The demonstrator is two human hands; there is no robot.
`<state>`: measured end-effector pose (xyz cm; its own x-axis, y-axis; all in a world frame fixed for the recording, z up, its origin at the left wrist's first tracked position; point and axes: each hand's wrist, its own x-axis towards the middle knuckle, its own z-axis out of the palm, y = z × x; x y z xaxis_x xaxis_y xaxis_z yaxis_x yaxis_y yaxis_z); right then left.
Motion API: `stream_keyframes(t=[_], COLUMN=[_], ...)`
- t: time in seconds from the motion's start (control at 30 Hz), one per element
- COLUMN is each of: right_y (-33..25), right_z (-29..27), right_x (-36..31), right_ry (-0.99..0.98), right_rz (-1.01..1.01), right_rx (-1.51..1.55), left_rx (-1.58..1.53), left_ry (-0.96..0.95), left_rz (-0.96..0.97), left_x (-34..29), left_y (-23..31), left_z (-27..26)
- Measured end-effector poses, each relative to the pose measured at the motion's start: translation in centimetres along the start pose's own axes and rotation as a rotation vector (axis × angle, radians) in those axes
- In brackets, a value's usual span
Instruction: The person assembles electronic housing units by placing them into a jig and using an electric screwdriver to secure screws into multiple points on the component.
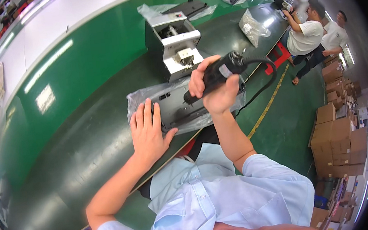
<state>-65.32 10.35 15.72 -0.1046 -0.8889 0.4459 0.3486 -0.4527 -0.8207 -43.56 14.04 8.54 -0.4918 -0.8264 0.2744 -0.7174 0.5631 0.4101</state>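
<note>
My right hand (219, 89) is wrapped round a black corded electric screwdriver (220, 75), held slantwise with its tip down over a dark flat panel (176, 104). The tip is hard to make out against the panel. My left hand (149, 130) lies flat on the panel's left end, fingers stretched out. Under the panel, clear plastic wrap (135, 100) spreads on the bench. Just beyond stands a metal machine housing (174, 44) with a black side and an open front showing parts inside.
The dark green bench mat (84, 143) curves round me. A clear bag of small parts (253, 27) and a wrapped black panel (186, 8) lie farther back. The screwdriver's cable (264, 86) hangs at the right. Two people work beyond a red stool (278, 55); cardboard boxes (336, 137) stand right.
</note>
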Motion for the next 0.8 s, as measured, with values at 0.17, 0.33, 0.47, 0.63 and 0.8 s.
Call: stream_keyframes(t=[0.17,0.33,0.47,0.63,0.8], right_y=[0.3,2.4,3.1,3.1,-0.2], right_z=[3.9,5.0,5.4,5.2,2.5], right_x=[-3.2,-4.2,-4.4,-4.1,-3.6], right_ry=[-0.167,-0.173,-0.213,-0.231,-0.124], right_rz=[0.165,0.251,0.285,0.3,0.055], right_rx=[0.076,0.107,0.133,0.168,0.347], left_rx=[-0.005,0.004,-0.018,0.007,0.04], left_ry=[0.021,0.069,0.095,0.078,0.008], left_rz=[0.023,0.042,0.054,0.064,0.022], left_x=[0.2,0.0,0.0,0.3,0.3], left_y=[-0.4,-0.5,-0.3,-0.8,-0.1], left_z=[0.4,0.7,0.7,0.8,0.4])
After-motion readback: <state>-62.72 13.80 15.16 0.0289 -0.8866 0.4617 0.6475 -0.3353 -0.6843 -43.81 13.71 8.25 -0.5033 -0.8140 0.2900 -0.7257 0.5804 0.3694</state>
